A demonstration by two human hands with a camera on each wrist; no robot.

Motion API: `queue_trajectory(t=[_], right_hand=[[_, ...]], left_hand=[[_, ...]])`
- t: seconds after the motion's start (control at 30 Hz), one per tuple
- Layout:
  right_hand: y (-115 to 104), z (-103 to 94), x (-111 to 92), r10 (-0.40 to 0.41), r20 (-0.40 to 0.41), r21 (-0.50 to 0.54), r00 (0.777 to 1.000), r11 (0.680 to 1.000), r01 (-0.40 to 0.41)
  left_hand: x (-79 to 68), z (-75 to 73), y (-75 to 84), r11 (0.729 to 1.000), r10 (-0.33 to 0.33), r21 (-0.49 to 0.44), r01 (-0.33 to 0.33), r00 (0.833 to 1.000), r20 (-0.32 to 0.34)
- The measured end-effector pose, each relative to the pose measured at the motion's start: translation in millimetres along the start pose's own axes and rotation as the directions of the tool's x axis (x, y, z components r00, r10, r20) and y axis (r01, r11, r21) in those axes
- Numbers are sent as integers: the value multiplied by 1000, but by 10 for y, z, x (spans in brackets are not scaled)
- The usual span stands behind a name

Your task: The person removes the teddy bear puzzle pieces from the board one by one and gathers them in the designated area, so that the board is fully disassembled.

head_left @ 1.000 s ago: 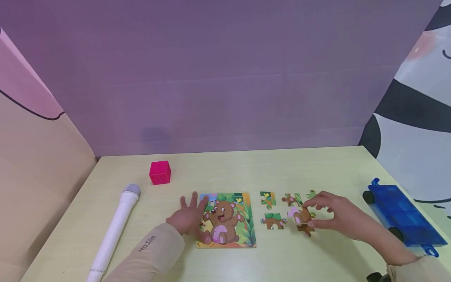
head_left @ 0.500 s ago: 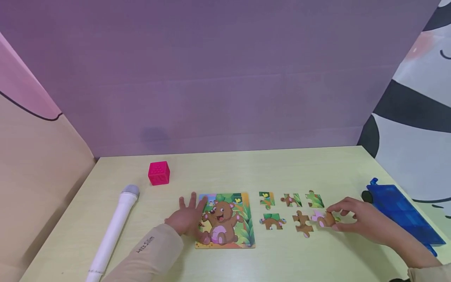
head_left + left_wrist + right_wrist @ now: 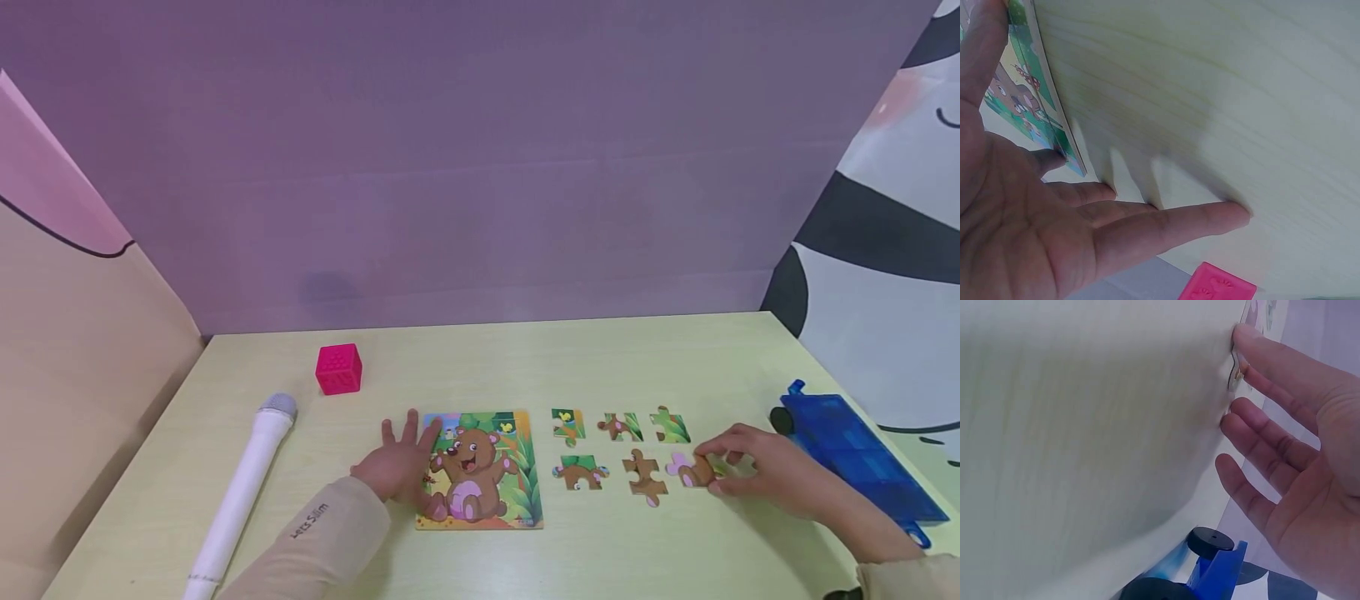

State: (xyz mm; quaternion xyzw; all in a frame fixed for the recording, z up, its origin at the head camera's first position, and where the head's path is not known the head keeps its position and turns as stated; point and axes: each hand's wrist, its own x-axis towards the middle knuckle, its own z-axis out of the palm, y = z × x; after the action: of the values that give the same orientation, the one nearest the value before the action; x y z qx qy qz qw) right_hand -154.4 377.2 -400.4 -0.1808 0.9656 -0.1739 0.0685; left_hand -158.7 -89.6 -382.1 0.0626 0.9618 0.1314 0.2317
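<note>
My right hand pinches a brown and pink puzzle piece between thumb and fingertips, at the right end of the lower row of loose pieces. The piece lies at table level. My left hand rests with spread, straight fingers at the left edge of a square bear puzzle, also partly seen in the left wrist view. Between the puzzle and my right hand lie more pieces: a bird piece, a bear-head piece, a brown piece, a paw piece and a green leaf piece.
A white microphone lies at the left of the table. Behind it stands a pink cube. Along the right edge is a blue toy trailer with black wheels. A purple panel rises behind the table.
My right hand has carried the pinched puzzle piece rightward from above the brown piece, uncovering it and the leaf piece, and lowered it to the table. My left hand has stayed in place.
</note>
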Motion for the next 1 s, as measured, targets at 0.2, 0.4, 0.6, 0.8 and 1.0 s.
queue_trajectory(t=[0.2,0.4,0.6,0.8,1.0], right_hand=[[-11,-15,11,0,16,-12,1000,1000,0],[-53,-89,44,17,55,0,998,1000,-17],[-211,-141,123,16,31,-14,999,1000,-15],[-482,-89,215,-65,10,10,998,998,65],[-842,-47,366,-120,30,25,992,992,120]], left_hand=[[4,8,-5,1000,-5,-7,5,1000,2],[-7,-3,-3,1000,-5,-11,5,1000,1],[-16,-15,1,1000,-5,-4,5,1000,-1],[-7,-21,11,1000,-5,-14,5,1000,-3],[-1,-11,9,1000,-8,-11,8,1000,-12]])
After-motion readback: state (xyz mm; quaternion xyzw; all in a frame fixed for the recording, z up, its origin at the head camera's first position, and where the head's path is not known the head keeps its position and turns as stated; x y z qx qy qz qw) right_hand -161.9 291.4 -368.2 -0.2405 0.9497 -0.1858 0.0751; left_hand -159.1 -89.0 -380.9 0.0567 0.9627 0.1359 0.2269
